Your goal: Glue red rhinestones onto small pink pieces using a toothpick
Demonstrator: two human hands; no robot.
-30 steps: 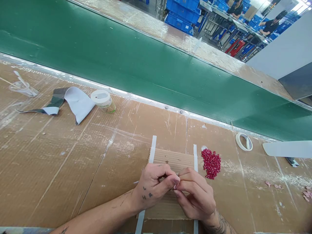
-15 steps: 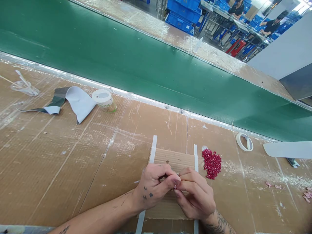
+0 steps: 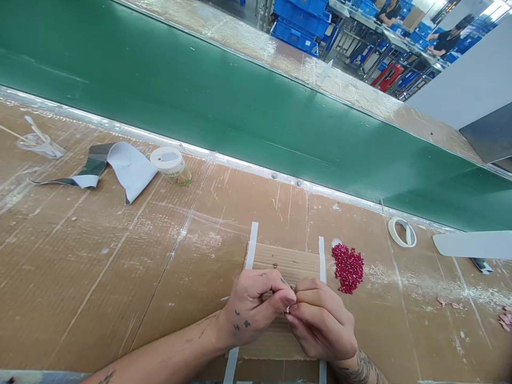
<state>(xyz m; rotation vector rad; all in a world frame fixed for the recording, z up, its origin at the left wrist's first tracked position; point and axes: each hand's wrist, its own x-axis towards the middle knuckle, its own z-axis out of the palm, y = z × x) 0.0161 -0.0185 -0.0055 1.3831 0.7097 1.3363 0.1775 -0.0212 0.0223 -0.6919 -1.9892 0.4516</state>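
Note:
My left hand (image 3: 254, 306) and my right hand (image 3: 322, 320) meet at the fingertips over a piece of corrugated cardboard (image 3: 286, 261). Both pinch a tiny pink piece (image 3: 287, 309), which is mostly hidden by my fingers. White strips (image 3: 251, 253) run along the cardboard's sides. A pile of small dark-pink beads (image 3: 348, 268) lies just beyond my right hand, on the bench and off the cardboard.
Brown cardboard covers the bench. Behind it runs a green conveyor belt (image 3: 224, 106). On the bench are a lidded jar (image 3: 170, 165), a grey-and-white fabric strip (image 3: 128, 166), a plastic cup (image 3: 40, 144), a tape roll (image 3: 402, 232) and pink scraps (image 3: 504, 318). Blue crates (image 3: 296, 29) and co-workers stand beyond.
My hands stay together on the pink piece, with the right hand shifted slightly down and to the right. The view has moved only a little.

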